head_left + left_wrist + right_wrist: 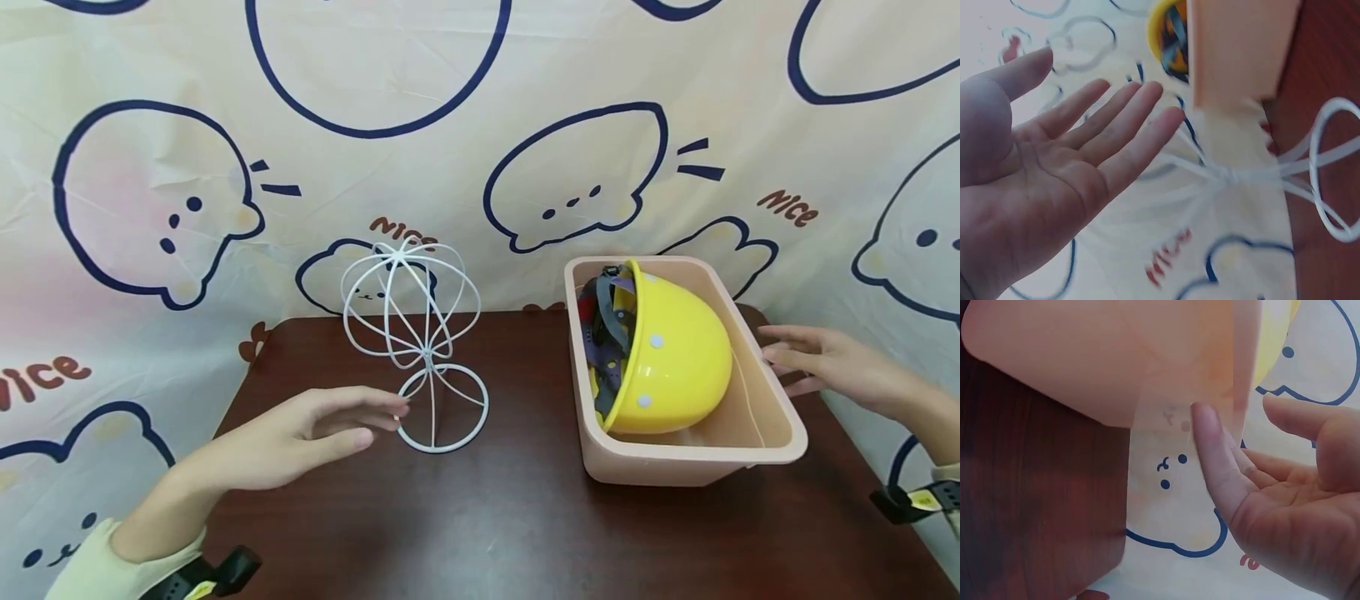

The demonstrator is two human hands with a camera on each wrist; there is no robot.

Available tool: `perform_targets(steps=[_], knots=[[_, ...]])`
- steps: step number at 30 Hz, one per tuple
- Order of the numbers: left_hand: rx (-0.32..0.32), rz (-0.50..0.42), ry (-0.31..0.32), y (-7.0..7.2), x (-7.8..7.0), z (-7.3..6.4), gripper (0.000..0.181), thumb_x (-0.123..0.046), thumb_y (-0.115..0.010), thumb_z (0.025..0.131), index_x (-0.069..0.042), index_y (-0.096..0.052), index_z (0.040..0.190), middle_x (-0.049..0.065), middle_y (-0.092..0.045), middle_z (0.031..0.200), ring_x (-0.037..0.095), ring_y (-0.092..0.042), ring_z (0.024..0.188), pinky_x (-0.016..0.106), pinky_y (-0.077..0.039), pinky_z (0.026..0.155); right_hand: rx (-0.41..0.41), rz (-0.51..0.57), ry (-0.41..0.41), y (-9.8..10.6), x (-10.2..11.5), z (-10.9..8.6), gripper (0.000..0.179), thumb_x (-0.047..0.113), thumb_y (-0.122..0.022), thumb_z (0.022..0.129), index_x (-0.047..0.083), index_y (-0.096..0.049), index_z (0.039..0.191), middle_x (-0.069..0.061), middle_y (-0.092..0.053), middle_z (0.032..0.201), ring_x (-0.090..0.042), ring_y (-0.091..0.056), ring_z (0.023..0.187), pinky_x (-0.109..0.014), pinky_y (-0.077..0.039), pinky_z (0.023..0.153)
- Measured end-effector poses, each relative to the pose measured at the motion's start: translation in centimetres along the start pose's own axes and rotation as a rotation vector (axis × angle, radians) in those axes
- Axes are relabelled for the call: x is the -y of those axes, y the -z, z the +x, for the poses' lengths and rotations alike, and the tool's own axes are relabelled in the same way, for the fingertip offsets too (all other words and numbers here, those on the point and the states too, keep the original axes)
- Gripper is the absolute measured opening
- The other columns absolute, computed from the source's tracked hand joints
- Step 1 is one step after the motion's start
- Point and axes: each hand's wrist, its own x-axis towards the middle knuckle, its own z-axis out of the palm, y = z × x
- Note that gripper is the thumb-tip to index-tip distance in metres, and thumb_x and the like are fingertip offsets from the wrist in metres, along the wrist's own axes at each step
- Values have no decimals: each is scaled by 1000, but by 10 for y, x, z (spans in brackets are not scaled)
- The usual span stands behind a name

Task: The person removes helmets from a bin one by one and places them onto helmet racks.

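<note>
A yellow hard hat (678, 358) lies on its side in a pale pink plastic bin (675, 451), its strapped inside facing left. To the bin's left stands a white wire stand (427, 350) with a cage-like top and a ring base. My left hand (300, 437) hovers beside that stand with its fingers extended and nothing in its palm, as the left wrist view also shows. My right hand (840, 367) is at the bin's right side, fingers loosely bent near the wall; whether they touch it I cannot tell. The right wrist view shows the bin's wall (1085, 362) close to the fingertips.
Everything stands on a dark reddish-brown table (480, 525). A cream cloth (420, 75) with blue cartoon outlines hangs behind and along both sides of the table.
</note>
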Motion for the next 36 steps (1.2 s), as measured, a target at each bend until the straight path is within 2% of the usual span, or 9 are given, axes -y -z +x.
perform_targets(steps=[6,10,13,17,21,25,28,33,36], knots=[[33,-43,-77,-22,-22,38,41,-11,-57,105,-9,-53,146,5,-59,143,19,-61,126,34,-56,96,63,115,24,2,-3,3,68,30,-50,108,-10,-22,155,-38,-39,148,-10,-65,105,-41,-62,81],[43,-23,-96,-36,-39,72,45,-17,-60,104,-14,-51,148,1,-58,144,17,-60,127,33,-55,99,95,175,12,4,-5,6,69,26,-52,107,-10,-19,156,-32,-50,143,-3,-65,101,-39,-62,82],[35,-13,-107,-46,-50,97,48,-18,-62,103,-13,-50,149,2,-57,144,15,-60,126,31,-53,100,118,234,-5,4,-8,9,69,22,-53,107,-11,-17,156,-10,-65,128,-4,-66,99,-35,-62,83],[0,-44,-94,-58,-59,126,52,-16,-67,100,-11,-50,148,3,-59,139,16,-61,123,29,-54,98,148,311,-18,3,-10,11,67,17,-52,107,-13,-16,156,17,-66,113,-7,-68,99,-32,-61,84],[-48,-112,-45,-68,-64,152,55,-16,-71,97,-11,-50,148,4,-60,136,16,-63,120,28,-55,96,159,352,-16,4,-12,12,61,14,-50,108,-12,-21,154,19,-67,112,-12,-69,99,-30,-61,84],[-89,-136,22,-77,-65,182,59,-20,-73,96,-12,-49,149,5,-61,135,13,-65,115,27,-56,94,160,394,-31,6,-14,13,43,12,-51,107,4,-42,148,13,-69,113,-14,-69,99,-30,-60,84],[-105,-184,92,-83,-63,204,61,-21,-75,95,-11,-48,149,6,-61,133,13,-66,111,30,-59,90,170,414,-34,7,-15,14,35,12,-51,107,15,-48,141,11,-70,113,-14,-69,100,-30,-60,85],[-169,-282,214,-94,-60,237,63,-21,-77,93,-7,-50,147,10,-62,128,19,-69,101,39,-60,88,181,403,-31,6,-13,15,48,13,-50,107,-3,-35,150,13,-69,115,-15,-69,102,-31,-60,86],[-215,-282,273,-102,-59,254,62,-22,-78,92,-5,-51,145,9,-64,122,22,-70,97,39,-61,86,182,383,-35,5,-12,14,60,14,-50,108,-11,-21,153,15,-68,114,-15,-69,101,-32,-60,86]])
